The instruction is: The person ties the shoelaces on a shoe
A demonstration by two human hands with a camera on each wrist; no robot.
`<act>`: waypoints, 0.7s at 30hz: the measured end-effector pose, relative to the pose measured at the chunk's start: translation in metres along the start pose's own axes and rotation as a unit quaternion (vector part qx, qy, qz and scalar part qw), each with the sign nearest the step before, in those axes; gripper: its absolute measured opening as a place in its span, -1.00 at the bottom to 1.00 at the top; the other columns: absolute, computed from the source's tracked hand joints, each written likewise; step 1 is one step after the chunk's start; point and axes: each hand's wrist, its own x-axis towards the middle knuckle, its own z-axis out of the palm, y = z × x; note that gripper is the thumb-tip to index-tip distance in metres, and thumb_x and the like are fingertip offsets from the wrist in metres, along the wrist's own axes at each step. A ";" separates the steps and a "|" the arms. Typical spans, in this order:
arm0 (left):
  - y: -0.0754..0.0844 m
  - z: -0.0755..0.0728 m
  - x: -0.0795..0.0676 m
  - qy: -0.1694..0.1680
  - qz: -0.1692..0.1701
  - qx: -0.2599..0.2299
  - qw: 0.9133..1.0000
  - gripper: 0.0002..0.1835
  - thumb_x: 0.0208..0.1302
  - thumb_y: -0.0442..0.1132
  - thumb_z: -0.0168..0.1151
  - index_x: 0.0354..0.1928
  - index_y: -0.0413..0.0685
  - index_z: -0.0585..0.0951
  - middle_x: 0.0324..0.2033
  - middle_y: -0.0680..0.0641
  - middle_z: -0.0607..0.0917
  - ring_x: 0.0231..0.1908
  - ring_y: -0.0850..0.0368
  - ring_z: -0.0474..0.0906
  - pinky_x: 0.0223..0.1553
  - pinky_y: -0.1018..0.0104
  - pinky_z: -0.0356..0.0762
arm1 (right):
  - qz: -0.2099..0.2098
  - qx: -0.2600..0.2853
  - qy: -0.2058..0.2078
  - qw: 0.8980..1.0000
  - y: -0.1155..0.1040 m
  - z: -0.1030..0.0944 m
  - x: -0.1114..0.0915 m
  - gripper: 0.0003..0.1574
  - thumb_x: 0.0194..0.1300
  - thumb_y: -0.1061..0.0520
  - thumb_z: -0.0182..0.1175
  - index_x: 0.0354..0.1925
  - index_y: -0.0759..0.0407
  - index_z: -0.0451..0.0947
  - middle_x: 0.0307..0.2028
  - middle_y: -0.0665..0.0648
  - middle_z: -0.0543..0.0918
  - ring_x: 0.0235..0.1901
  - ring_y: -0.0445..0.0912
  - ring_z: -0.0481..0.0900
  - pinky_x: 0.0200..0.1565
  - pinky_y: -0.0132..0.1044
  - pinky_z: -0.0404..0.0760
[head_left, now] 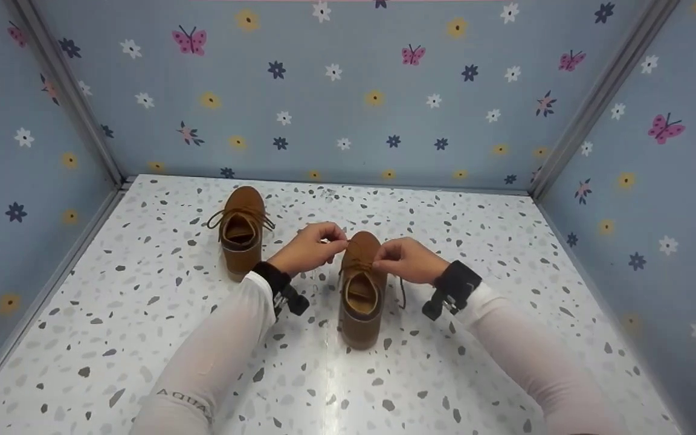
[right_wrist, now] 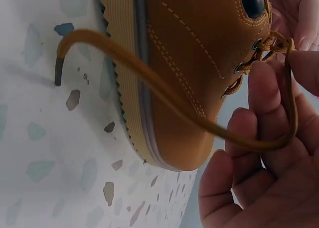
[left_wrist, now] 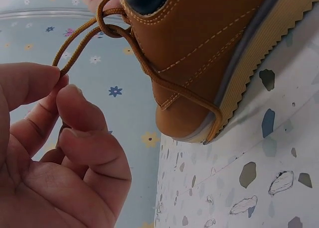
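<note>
A brown lace-up shoe (head_left: pixel 362 331) stands in front of me, toe pointing away, between both hands. My left hand (head_left: pixel 315 246) is at its left side and pinches a doubled loop of brown shoelace (left_wrist: pixel 184 91) between thumb and fingertips. In the left wrist view, the loop runs to a crossing of lace at the shoe's throat. My right hand (head_left: pixel 411 260), at the shoe's right side, pinches the lace close to the eyelets. From there a loose lace end (right_wrist: pixel 172 104) curves across the shoe's side and hangs out, dark tip showing.
A matching brown shoe (head_left: pixel 243 261) stands farther back on the left, its lace tied in a bow. Both shoes are on a white speckled tabletop (head_left: pixel 475 374). Blue flowered panels (head_left: pixel 348 90) enclose the back and both sides. Each wrist wears a black strap (head_left: pixel 458 283) with a small device.
</note>
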 end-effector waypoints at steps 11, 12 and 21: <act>0.003 0.000 -0.002 -0.004 0.018 -0.004 1.000 -0.90 0.54 -0.21 0.18 -0.14 -0.08 0.62 -0.23 0.03 0.56 -0.41 0.16 0.48 -0.38 0.37 0.46 | 0.018 0.000 -0.004 1.000 -0.007 0.008 0.012 -0.75 0.47 0.08 0.30 0.01 0.19 0.70 -0.20 0.12 0.79 -0.26 -0.23 0.64 -0.13 -0.35 0.61; 0.003 0.000 -0.002 -0.003 0.018 -0.005 1.000 -0.90 0.53 -0.21 0.19 -0.14 -0.08 0.62 -0.24 0.03 0.56 -0.41 0.16 0.48 -0.38 0.37 0.46 | 0.018 -0.002 -0.004 1.000 -0.008 0.009 0.012 -0.73 0.47 0.09 0.30 0.03 0.19 0.71 -0.15 0.14 0.81 -0.22 -0.23 0.66 -0.10 -0.35 0.62; 0.003 -0.004 -0.006 -0.006 0.033 -0.006 0.999 -0.88 0.53 -0.21 0.19 -0.12 -0.10 0.63 -0.22 0.03 0.56 -0.39 0.14 0.49 -0.37 0.37 0.46 | 0.037 0.005 -0.003 0.999 -0.010 0.009 0.015 -0.75 0.43 0.08 0.33 0.00 0.13 0.76 -0.10 0.11 0.84 -0.17 -0.20 0.70 -0.07 -0.36 0.64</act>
